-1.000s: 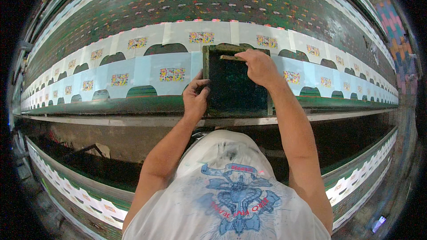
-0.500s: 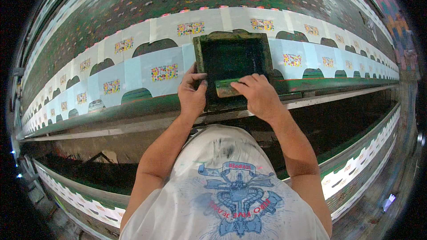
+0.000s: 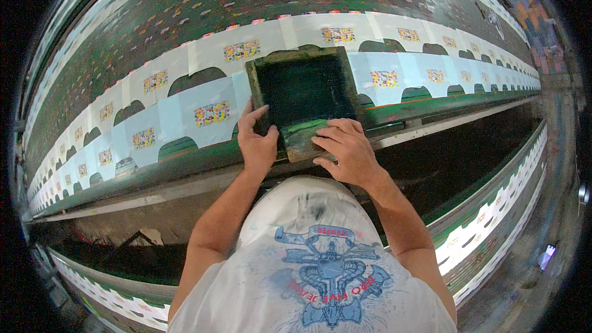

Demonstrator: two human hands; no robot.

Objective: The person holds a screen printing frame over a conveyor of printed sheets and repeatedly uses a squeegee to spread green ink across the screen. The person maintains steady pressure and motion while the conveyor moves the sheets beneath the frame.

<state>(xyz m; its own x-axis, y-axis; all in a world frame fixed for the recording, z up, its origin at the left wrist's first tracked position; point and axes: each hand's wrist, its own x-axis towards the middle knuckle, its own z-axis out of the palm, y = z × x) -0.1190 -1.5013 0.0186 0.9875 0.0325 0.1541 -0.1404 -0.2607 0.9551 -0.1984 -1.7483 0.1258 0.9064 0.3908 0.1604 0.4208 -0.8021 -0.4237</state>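
A square screen-printing frame (image 3: 254, 80), its wood darkened and its mesh dark green, lies over the light blue panels at the near edge of a long table. My left hand (image 3: 258, 148) is closed on the frame's left side near its lower corner, with the thumb toward me. At the near end of the frame a flat squeegee (image 3: 300, 140), green-stained on its upper part, rests on the mesh. My right hand (image 3: 351, 153) holds its right end, fingers over the top and thumb on the near side. The squeegee's lower edge is hidden.
Light blue panels (image 3: 176, 111) with a dotted colourful print run along the table, and a row of white panels (image 3: 265, 34) lies behind them. A metal rail (image 3: 425, 132) edges the table. Another table with white panels (image 3: 475, 237) stands behind me at right.
The squeegee has shifted toward me to the frame's near end, and my right thumb has come to its near side. In the view, the frame sits farther left and slightly turned.
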